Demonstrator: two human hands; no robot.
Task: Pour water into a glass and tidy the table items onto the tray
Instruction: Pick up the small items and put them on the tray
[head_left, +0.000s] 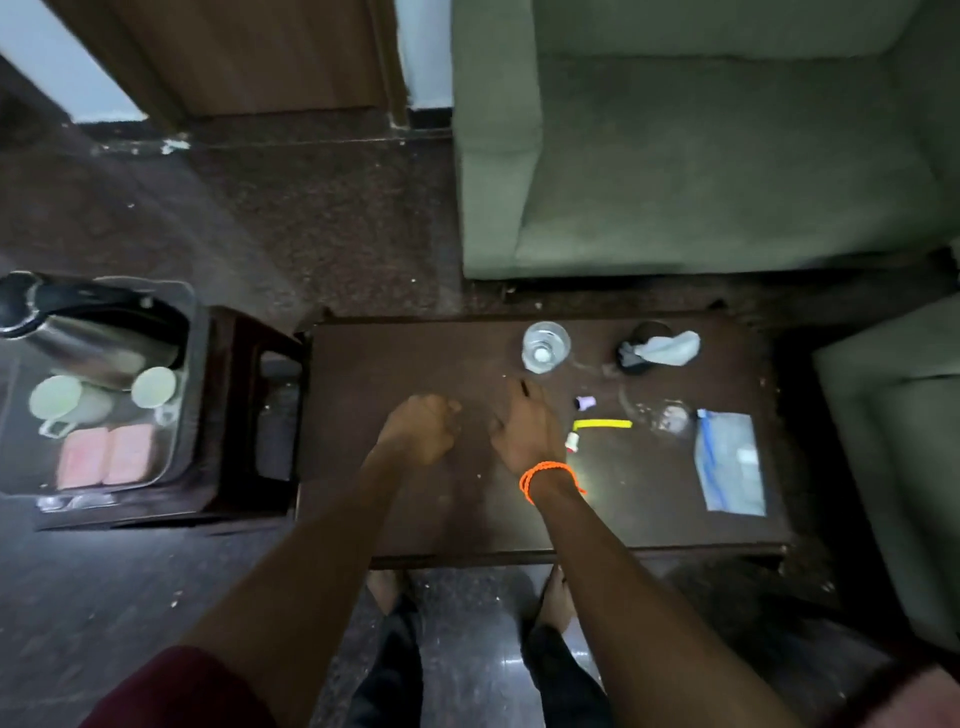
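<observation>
From the head camera, looking down, both hands are over the dark wooden low table (415, 519). The left hand (423, 426) is clenched in a loose fist and seems to hold nothing. The right hand (524, 428), with an orange cord bracelet (548, 478) at the wrist, has its fingers stretched forward and relaxed, grasping nothing, as far as the blur allows to see.

The clear drinking glass (545, 345) stands just beyond the right fingertips, not touching them. It appears to have water inside already, so I judge the pouring is done and the tidying step is starting.

To the right of the right hand lie small items: a small purple cap (586, 401), a yellow stick-like strip (602, 424) and a small white and red piece (572, 441). Farther right is a clear plastic zip bag with blue edge (730, 462), and behind it a crumpled grey cloth (667, 348).

The transparent tray (189, 338) is on a side stool, well apart to the left, with a steel kettle with black handle (78, 332) in it. The next move probably needs a pinch on a small item, then a long carry leftwards.
</observation>
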